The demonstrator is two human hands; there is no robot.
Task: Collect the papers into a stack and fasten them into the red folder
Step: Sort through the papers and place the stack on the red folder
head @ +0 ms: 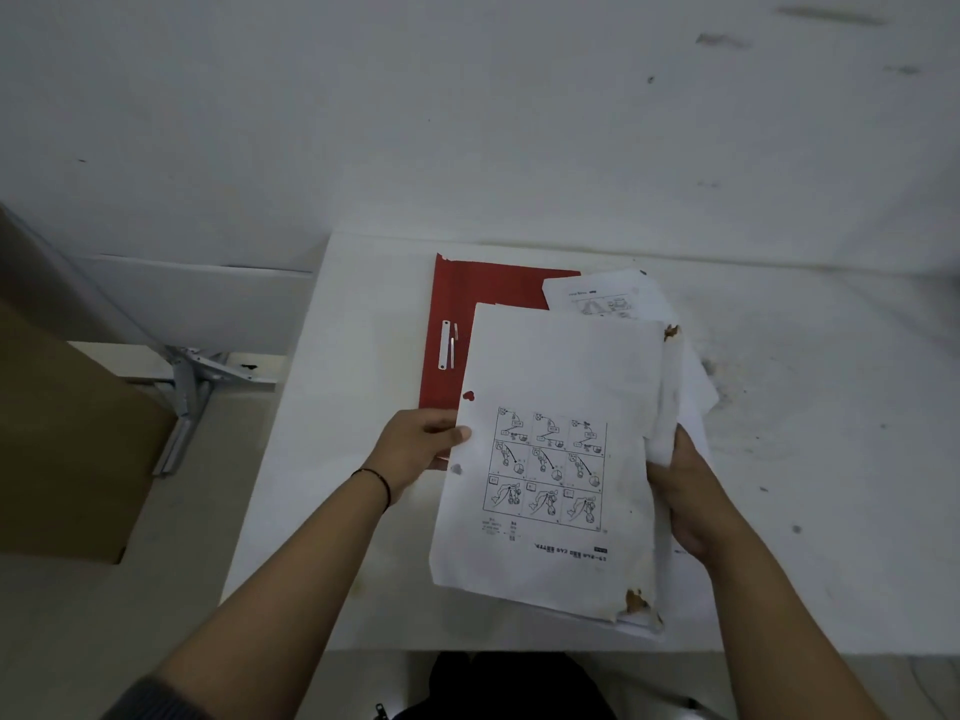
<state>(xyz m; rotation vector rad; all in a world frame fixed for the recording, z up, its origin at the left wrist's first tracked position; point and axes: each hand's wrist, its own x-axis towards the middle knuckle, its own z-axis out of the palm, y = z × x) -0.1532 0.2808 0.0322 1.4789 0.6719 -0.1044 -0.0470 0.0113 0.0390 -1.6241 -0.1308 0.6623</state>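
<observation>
A stack of white papers (558, 376) with a printed diagram grid on top is held above the white table (337, 356). My left hand (415, 449) pinches its left edge, thumb on top by the punched holes. My right hand (685, 496) grips the right edge, where the sheets are worn and brown-stained. The red folder (493, 288) lies open on the table behind and under the stack, its white fastener strip (445, 344) showing at its left side. Another printed sheet (608, 296) lies across the folder's far right corner.
A brown cardboard box (67, 433) stands on the floor at the left. A metal table leg (187, 397) shows beside it. The wall runs close behind the table. More loose sheets (698, 392) stick out right of the stack. The table has dark smudges on its right part.
</observation>
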